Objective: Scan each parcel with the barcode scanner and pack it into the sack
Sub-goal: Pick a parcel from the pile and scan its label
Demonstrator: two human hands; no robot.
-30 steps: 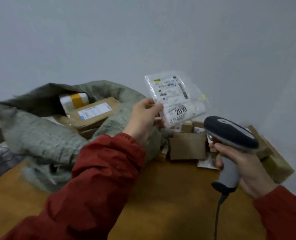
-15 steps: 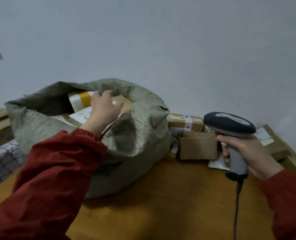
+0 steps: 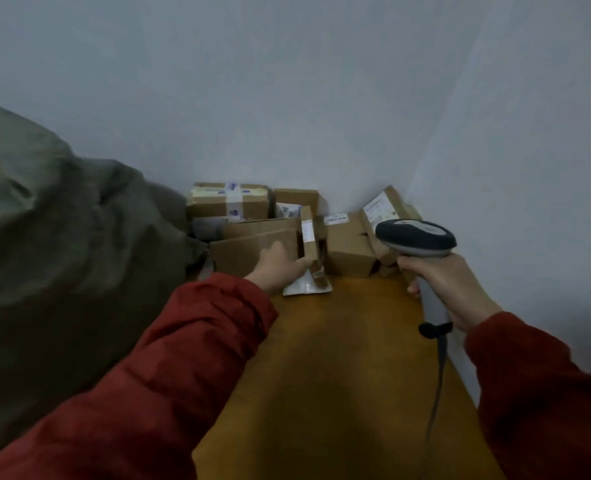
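The grey-green woven sack (image 3: 62,258) bulges at the left, its mouth out of view. Several brown cardboard parcels (image 3: 347,247) are piled in the wall corner at the back of the wooden table (image 3: 325,382). My left hand (image 3: 280,266) reaches into the pile, with its fingers spread against the face of a flat cardboard parcel (image 3: 238,252) and its thumb just above a small white pouch (image 3: 308,287). It holds nothing that I can see. To the right of the pile, my right hand (image 3: 443,284) grips the handle of the grey barcode scanner (image 3: 415,237), whose cable hangs down.
A taped box (image 3: 228,200) and a labelled box (image 3: 382,206) sit at the back of the pile against the grey walls. The right wall runs close along the table's right edge. Bare wooden tabletop lies between my two red sleeves.
My left hand has left the sack's mouth, where it dropped the clear labelled packet, and swung right to the parcel pile. My view has turned right too. The scanner has stayed in my right hand.
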